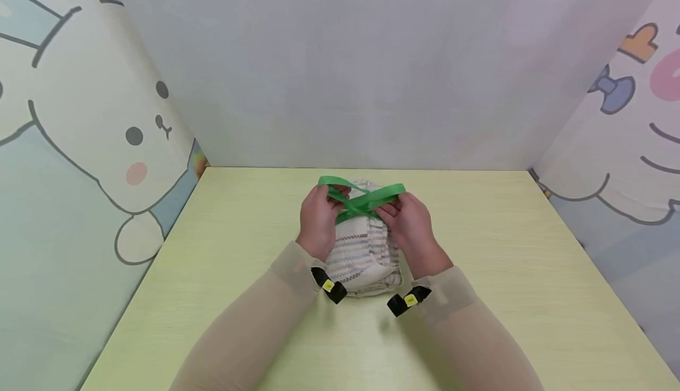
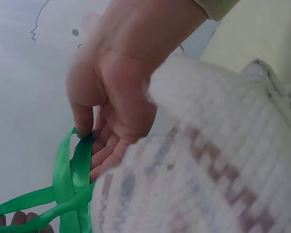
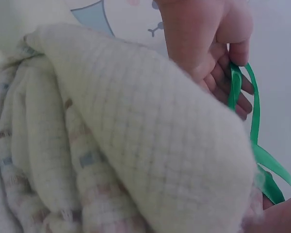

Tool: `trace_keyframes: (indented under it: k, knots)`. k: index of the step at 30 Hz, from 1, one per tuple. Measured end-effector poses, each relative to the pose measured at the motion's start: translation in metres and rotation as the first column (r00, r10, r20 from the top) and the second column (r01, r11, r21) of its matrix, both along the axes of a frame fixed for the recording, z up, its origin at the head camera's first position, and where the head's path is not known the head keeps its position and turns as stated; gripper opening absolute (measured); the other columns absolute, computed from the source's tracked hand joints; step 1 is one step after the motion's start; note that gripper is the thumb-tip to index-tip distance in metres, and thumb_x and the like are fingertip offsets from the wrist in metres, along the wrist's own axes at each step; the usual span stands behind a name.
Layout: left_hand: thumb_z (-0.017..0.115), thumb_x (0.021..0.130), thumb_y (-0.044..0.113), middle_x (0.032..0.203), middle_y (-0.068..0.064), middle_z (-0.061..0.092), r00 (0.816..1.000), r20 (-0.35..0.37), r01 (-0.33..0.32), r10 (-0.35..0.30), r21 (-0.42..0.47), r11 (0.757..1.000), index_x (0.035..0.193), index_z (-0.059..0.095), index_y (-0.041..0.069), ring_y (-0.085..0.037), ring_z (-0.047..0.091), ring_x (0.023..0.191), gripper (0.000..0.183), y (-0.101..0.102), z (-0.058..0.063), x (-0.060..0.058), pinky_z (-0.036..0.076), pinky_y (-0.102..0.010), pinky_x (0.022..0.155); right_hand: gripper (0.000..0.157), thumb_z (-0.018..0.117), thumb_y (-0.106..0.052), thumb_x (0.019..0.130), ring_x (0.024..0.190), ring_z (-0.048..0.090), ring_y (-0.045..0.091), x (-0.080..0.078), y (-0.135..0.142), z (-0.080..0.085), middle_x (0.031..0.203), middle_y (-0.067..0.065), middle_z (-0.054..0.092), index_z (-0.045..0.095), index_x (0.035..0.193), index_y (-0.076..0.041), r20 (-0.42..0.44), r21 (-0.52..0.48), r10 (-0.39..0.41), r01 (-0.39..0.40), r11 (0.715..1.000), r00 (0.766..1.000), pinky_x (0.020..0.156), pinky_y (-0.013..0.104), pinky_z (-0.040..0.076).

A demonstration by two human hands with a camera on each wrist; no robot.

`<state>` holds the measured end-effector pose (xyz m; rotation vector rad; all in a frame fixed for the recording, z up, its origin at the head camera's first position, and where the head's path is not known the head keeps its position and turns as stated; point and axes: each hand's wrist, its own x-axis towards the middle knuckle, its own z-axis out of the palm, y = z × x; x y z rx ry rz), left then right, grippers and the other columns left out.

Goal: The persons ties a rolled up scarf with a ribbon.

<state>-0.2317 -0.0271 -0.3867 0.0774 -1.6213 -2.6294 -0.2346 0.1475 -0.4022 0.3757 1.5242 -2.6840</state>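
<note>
Sleeves (image 1: 239,332) lead to the left grip (image 1: 317,221) and right grip (image 1: 414,220), both pinching green ribbon (image 1: 372,201), probably light, slippery, best held by its loops (image 1: 394,191), at twelve o'clock on the tabletop's (image 1: 520,249) soft-looking cloth (image 1: 350,255).

Plenty of room over the worktop (image 1: 542,284) toward the left and right of the frame, so a hand could pass there easily. Middle's the crowded bit: the striped cloth bundle (image 1: 349,255) sits there with green ribbon (image 1: 385,195) looped across its far end, and the left hand (image 1: 317,217) and right hand (image 1: 415,225) block it from both sides. There's a gap at bottom centre between the sleeves (image 1: 249,326), but black wrist cameras (image 1: 409,300) poke into it. Just a skinny strip up top before the back wall (image 1: 361,72).
</note>
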Motion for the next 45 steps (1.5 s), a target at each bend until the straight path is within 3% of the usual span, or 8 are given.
trace_keyframes:
  k: [8,16,21,27,32,39,45]
  knots:
    - [0.038,0.111,0.024,0.11,-0.018,0.066,0.996,0.042,-0.075,0.081,-0.134,0.988,0.108,0.066,0.002,-0.029,0.068,0.106,0.036,-0.015,0.007,0.001,0.053,-0.04,0.099,0.031,0.031,-0.02,0.115,0.105,0.064,0.027,-0.001,0.006,-0.001,0.111,0.015,0.054,0.051,0.128,-0.001,0.018,-0.029,0.0,0.0,1.0,1.0,0.104,0.041,0.05]
    - [0.039,0.112,0.02,0.114,-0.017,0.067,0.991,0.078,-0.101,0.108,-0.079,0.992,0.115,0.065,-0.001,-0.027,0.07,0.107,0.033,-0.03,0.015,-0.001,0.057,-0.035,0.092,0.028,0.034,-0.021,0.114,0.098,0.068,0.023,-0.003,0.014,-0.004,0.101,0.011,0.06,0.053,0.122,-0.002,0.004,-0.031,-0.007,0.008,0.999,1.0,0.103,0.04,0.051]
    - [0.04,0.112,0.017,0.118,-0.019,0.066,0.988,0.114,-0.108,0.109,-0.012,0.994,0.119,0.06,-0.002,-0.029,0.069,0.109,0.028,-0.041,0.015,-0.003,0.057,-0.034,0.091,0.028,0.034,-0.02,0.114,0.099,0.068,0.023,-0.003,0.024,-0.003,0.106,0.012,0.061,0.052,0.123,-0.001,0.004,-0.054,-0.029,0.029,0.998,1.0,0.104,0.038,0.05]
    - [0.038,0.112,0.014,0.123,-0.021,0.063,0.978,0.188,-0.094,0.084,0.04,0.995,0.128,0.056,-0.001,-0.031,0.067,0.112,0.029,-0.055,0.004,-0.006,0.056,-0.035,0.093,0.028,0.036,-0.018,0.114,0.104,0.067,0.022,-0.006,0.036,-0.005,0.111,0.012,0.06,0.053,0.127,0.0,0.048,-0.077,-0.08,0.084,0.994,0.996,0.102,0.035,0.051]
    - [0.037,0.113,0.015,0.129,-0.021,0.059,0.976,0.201,-0.097,0.082,0.069,0.993,0.134,0.05,-0.002,-0.033,0.064,0.117,0.031,-0.067,-0.007,-0.008,0.055,-0.037,0.096,0.027,0.037,-0.018,0.113,0.106,0.067,0.024,-0.007,0.045,-0.01,0.11,0.012,0.063,0.054,0.125,0.0,0.078,-0.146,-0.094,0.105,0.984,0.992,0.104,0.037,0.05]
    - [0.036,0.112,0.013,0.123,-0.023,0.058,0.971,0.22,-0.115,0.094,0.086,0.99,0.125,0.055,-0.006,-0.034,0.064,0.114,0.03,-0.081,-0.021,-0.011,0.054,-0.037,0.098,0.033,0.039,-0.016,0.113,0.112,0.066,0.027,-0.008,0.058,-0.024,0.116,0.015,0.063,0.066,0.118,0.001,0.114,-0.231,-0.119,0.142,0.963,0.986,0.106,0.038,0.048]
    - [0.037,0.111,0.01,0.125,-0.023,0.057,0.954,0.28,-0.16,0.108,0.168,0.973,0.12,0.055,-0.005,-0.034,0.062,0.118,0.025,-0.095,-0.036,-0.012,0.052,-0.037,0.1,0.031,0.036,-0.014,0.113,0.129,0.057,0.032,-0.007,0.068,-0.037,0.12,0.019,0.061,0.063,0.113,0.001,0.165,-0.31,-0.14,0.186,0.932,0.976,0.11,0.04,0.044]
